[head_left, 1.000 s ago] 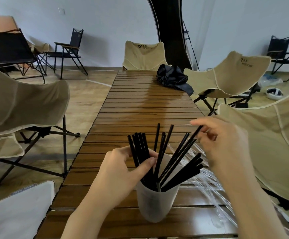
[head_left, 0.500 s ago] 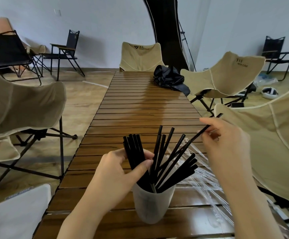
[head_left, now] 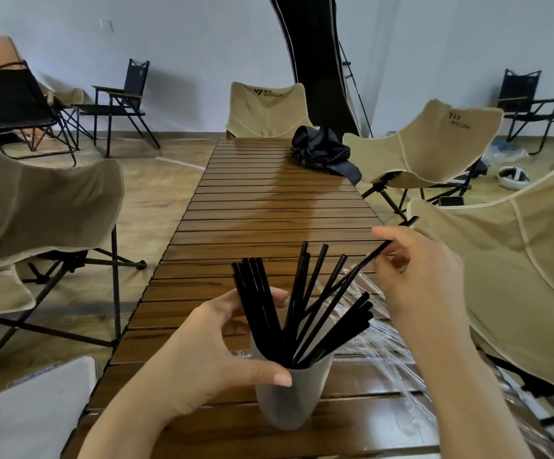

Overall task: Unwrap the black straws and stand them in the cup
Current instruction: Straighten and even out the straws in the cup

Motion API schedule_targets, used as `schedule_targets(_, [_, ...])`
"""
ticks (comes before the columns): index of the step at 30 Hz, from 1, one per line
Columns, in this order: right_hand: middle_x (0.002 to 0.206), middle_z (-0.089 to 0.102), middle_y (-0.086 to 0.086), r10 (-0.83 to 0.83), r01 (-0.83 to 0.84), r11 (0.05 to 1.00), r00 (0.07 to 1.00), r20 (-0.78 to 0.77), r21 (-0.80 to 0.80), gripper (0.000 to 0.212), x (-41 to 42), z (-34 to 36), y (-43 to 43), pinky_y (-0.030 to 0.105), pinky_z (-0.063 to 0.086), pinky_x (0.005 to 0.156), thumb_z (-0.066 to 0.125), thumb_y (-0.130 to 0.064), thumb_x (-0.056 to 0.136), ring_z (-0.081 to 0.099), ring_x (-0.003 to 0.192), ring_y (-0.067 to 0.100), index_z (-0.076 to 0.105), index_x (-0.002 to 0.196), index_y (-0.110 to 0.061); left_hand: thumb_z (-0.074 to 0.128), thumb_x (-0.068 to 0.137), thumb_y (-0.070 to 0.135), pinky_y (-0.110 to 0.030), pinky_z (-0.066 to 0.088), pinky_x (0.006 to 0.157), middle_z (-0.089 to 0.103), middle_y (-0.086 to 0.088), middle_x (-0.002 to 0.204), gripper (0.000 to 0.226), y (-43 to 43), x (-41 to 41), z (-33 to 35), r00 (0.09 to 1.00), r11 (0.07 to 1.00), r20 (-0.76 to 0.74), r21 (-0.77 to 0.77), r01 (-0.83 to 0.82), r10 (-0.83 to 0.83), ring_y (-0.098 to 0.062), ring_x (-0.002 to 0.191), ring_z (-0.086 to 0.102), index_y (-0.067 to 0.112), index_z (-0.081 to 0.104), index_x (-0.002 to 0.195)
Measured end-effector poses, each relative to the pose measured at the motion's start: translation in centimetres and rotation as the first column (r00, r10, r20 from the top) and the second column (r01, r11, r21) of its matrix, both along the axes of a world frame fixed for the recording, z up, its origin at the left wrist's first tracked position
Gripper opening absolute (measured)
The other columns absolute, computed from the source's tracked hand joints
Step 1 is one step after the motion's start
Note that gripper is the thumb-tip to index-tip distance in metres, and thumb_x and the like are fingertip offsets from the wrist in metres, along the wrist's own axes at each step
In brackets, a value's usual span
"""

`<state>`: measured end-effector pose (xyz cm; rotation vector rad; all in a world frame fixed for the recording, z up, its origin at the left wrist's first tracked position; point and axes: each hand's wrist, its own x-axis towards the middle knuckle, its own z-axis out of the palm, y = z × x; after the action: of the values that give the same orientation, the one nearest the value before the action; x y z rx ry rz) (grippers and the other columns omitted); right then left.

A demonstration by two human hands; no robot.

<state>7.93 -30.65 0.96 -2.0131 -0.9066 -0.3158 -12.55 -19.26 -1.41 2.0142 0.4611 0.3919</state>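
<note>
Straws point(head_left: 305, 293), slim black tubes, are fanning from a frosted tapered cup point(head_left: 288, 399); left hand point(head_left: 209, 352) is gripping its rim, right hand point(head_left: 424, 279) pinching one straw point(head_left: 373, 256).

A long slatted wooden bench point(head_left: 269, 207) runs away toward a pale, plain wall point(head_left: 186, 44). Beige canvas folding chairs stand at the bench's far end point(head_left: 267, 109), along its left point(head_left: 37, 200) and along its right point(head_left: 434, 144). Black folding chairs point(head_left: 126, 94) line the wall, far left of the bench. The floor point(head_left: 156, 180) is wood-toned. A crumpled black bag point(head_left: 322, 150) lies on the bench's far right corner.
</note>
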Motion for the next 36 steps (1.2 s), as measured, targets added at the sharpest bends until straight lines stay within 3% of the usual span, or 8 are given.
schedule_targets(5, [0.083,0.063,-0.003,-0.041,0.040,0.999,0.999,0.009,0.022,0.025,-0.1,0.1,0.0,0.025,0.043,0.074,0.060,-0.011,0.089,0.054,0.070,0.007,0.068,0.113,-0.015,0.073,0.067,0.058,-0.021,0.047,0.093,0.063,0.026,0.117,0.051,-0.1,0.2,-0.1,0.998,0.999,0.043,-0.006,-0.044,0.044,0.005,0.112,0.057,0.047,0.059,0.115])
schedule_targets(7, [0.070,0.059,-0.005,-0.022,0.022,1.000,1.000,0.007,0.002,0.014,-0.6,0.3,0.3,0.015,0.039,0.063,0.058,-0.021,0.093,0.049,0.059,0.007,0.071,0.092,-0.016,0.067,0.077,0.054,-0.019,0.051,0.087,0.066,0.023,0.112,0.035,-0.1,0.3,-0.2,0.993,0.997,0.083,-0.024,-0.077,0.078,0.002,0.108,0.060,0.043,0.063,0.110])
schedule_targets(9, [0.054,0.044,-0.010,0.005,-0.005,1.000,1.000,0.011,-0.008,0.037,-1.1,0.6,0.5,0.008,0.034,0.050,0.057,-0.026,0.094,0.037,0.047,0.001,0.053,0.058,-0.023,0.062,0.073,0.053,-0.015,0.053,0.084,0.068,0.022,0.108,0.035,-0.1,0.3,-0.2,0.988,0.994,0.110,-0.026,-0.105,0.107,0.002,0.105,0.062,0.041,0.066,0.105])
schedule_targets(10, [0.052,0.040,-0.011,0.037,-0.037,0.999,0.999,-0.013,-0.013,0.042,-1.3,0.8,0.6,0.006,0.035,0.051,0.057,-0.026,0.094,0.034,0.044,0.000,0.044,0.053,-0.026,0.061,0.071,0.054,-0.015,0.053,0.082,0.068,0.022,0.106,0.035,-0.1,0.3,-0.2,0.986,0.993,0.116,-0.021,-0.120,0.122,0.003,0.104,0.062,0.041,0.067,0.104])
schedule_targets(15, [0.047,0.044,-0.014,0.270,-0.260,0.963,0.941,-0.203,0.071,0.019,-2.3,1.4,0.9,0.006,0.035,0.043,0.053,-0.023,0.095,0.048,0.042,-0.006,0.067,0.087,-0.013,0.061,0.074,0.047,-0.006,0.049,0.078,0.069,0.023,0.102,0.030,0.0,0.6,-0.3,0.978,0.988,0.137,-0.020,-0.155,0.156,0.005,0.099,0.063,0.038,0.067,0.101])
schedule_targets(21, [0.039,0.048,-0.015,0.425,-0.424,0.902,0.836,-0.348,0.084,0.032,-3.2,2.0,1.0,0.007,0.031,0.038,0.049,-0.030,0.096,0.044,0.034,-0.002,0.066,0.079,-0.009,0.061,0.075,0.045,-0.008,0.049,0.080,0.069,0.024,0.102,0.028,0.0,0.7,-0.4,0.978,0.985,0.123,0.009,-0.172,0.170,0.006,0.100,0.062,0.039,0.068,0.101])
schedule_targets(26, [0.035,0.044,-0.018,0.468,-0.469,0.880,0.827,-0.312,0.079,0.027,-3.4,2.2,0.7,0.007,0.029,0.037,0.050,-0.031,0.095,0.043,0.033,-0.001,0.067,0.084,-0.013,0.061,0.075,0.043,-0.021,0.053,0.081,0.069,0.022,0.102,0.026,0.1,0.7,-0.5,0.977,0.985,0.121,0.003,-0.175,0.173,0.003,0.099,0.064,0.039,0.068,0.100])
schedule_targets(36, [0.056,0.053,-0.011,0.512,-0.497,0.859,0.831,-0.217,0.123,0.019,-3.7,2.9,0.6,0.007,0.035,0.045,0.054,-0.025,0.093,0.051,0.047,-0.005,0.070,0.091,-0.014,0.060,0.074,0.043,-0.009,0.051,0.077,0.069,0.026,0.101,0.027,-0.1,0.7,-0.3,0.975,0.983,0.129,0.000,-0.181,0.180,0.007,0.098,0.062,0.040,0.067,0.100])
